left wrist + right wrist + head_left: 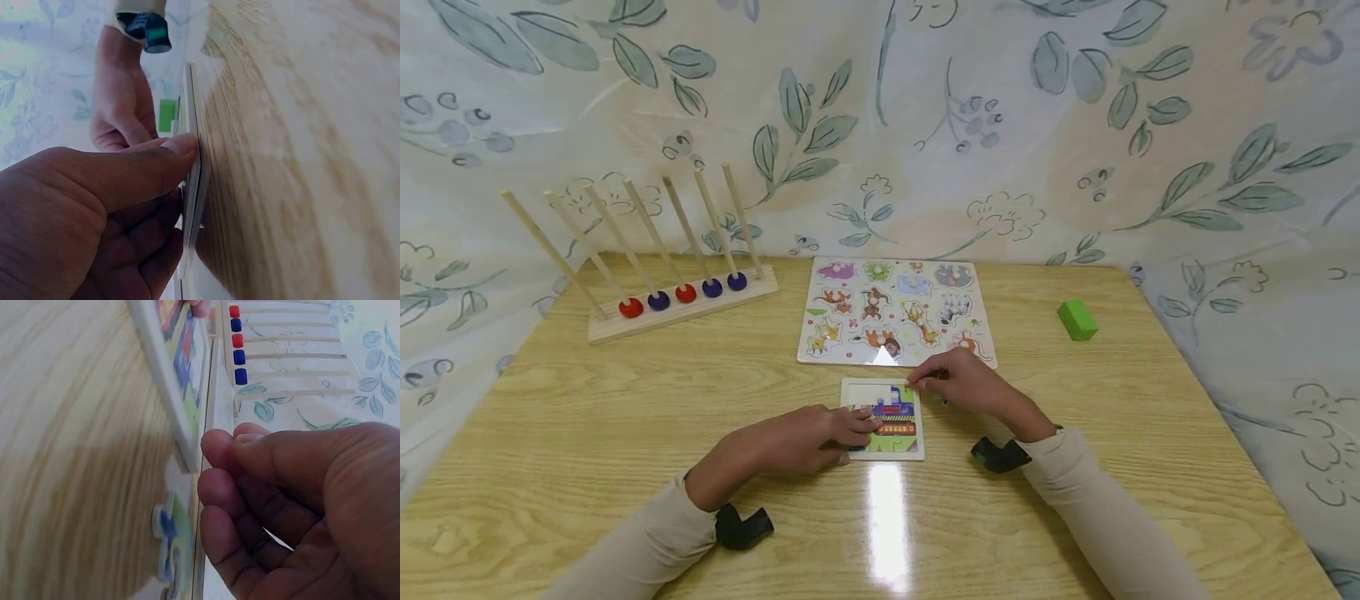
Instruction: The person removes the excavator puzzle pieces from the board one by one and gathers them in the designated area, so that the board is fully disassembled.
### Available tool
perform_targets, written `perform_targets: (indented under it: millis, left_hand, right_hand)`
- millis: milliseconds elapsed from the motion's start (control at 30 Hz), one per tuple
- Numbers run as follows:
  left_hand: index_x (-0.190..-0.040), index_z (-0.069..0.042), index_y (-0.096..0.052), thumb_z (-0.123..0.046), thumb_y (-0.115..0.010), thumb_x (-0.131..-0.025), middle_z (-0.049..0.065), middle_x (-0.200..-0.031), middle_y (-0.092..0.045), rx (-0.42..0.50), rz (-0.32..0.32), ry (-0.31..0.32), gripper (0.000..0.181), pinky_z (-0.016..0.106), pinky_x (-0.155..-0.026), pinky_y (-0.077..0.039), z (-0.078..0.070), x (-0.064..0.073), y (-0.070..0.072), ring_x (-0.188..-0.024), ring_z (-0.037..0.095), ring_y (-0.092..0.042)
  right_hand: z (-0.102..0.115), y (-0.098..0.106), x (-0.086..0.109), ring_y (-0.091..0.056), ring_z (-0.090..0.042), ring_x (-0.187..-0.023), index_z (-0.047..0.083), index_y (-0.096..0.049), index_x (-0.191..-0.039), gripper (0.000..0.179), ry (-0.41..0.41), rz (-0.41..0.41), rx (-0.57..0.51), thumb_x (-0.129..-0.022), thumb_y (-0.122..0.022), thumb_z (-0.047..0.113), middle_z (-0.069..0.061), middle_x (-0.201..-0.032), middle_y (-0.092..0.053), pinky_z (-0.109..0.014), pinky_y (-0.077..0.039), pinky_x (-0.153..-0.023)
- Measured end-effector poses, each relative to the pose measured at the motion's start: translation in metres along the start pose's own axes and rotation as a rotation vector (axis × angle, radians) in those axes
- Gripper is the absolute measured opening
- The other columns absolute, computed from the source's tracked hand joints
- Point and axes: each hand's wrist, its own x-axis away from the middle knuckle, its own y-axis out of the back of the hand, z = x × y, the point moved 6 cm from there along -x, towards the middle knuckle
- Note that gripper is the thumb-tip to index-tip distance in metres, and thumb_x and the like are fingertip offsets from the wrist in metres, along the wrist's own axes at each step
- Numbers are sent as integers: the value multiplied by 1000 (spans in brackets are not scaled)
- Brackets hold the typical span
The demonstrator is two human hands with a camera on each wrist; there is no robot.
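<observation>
A small framed jigsaw puzzle [895, 455] lies flat on the table, with several pieces in place showing a blue and red vehicle on green. My left hand [805, 437] holds its lower left side, the thumb at the frame's edge and the fingertips on the picture. At the upper right corner is my right hand [966, 383], thumb and index fingertip together, the other fingers loosely bent. No piece shows between them in the right wrist view. Below the right fingers, a loose blue and green jigsaw piece [172, 540] lies on the table, largely covered by the hand in the head view.
A wooden peg board with animal shapes [895, 312] lies just behind the puzzle. At the back left stands a rack of upright rods [685, 304] with red and blue beads. A green block [1077, 320] sits at the right. Patterned cloth hangs behind the wooden table [625, 400].
</observation>
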Motion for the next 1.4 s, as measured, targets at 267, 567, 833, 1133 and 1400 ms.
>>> perform_targets:
  millis: [267,567,833,1133,1400]
  left_hand:
    - [-139,-8,-55,-12,-57,-99,-2,-150,-40,7,0,9,40,41,-111,-30,2,1,-1,-140,20,-32]
    - [-140,-8,-53,-12,-56,-100,-1,-151,-40,9,2,7,40,42,-111,-30,3,1,-1,-140,22,-32]
    - [-140,-8,-53,-12,-56,-100,-1,-150,-40,8,-1,3,40,41,-111,-30,2,1,-1,-140,22,-31]
    - [-138,-7,-55,-12,-57,-99,0,-151,-40,16,-4,0,39,42,-111,-30,2,1,0,-140,21,-31]
    - [-138,-6,-55,-12,-57,-99,2,-150,-40,23,-10,-7,39,42,-112,-29,1,1,0,-141,21,-30]
  right_hand:
    - [16,-8,-5,-61,-10,-84,4,-76,-101,17,35,38,1,-92,-63,-2,-3,-98,-73,-25,-49,-69]
    - [20,-16,-11,-63,-8,-86,5,-76,-101,17,36,80,-17,-93,-63,0,-1,-98,-73,-24,-49,-70]
    - [18,-20,-13,-63,-7,-88,7,-77,-101,16,31,121,6,-93,-63,3,1,-98,-73,-24,-49,-72]
    - [23,-19,-14,-53,-12,-82,11,-77,-99,14,48,118,85,-93,-66,7,6,-93,-69,-29,-44,-70]
    - [25,-18,-15,-61,-12,-93,9,-76,-100,14,35,92,57,-92,-65,4,4,-97,-70,-31,-50,-80]
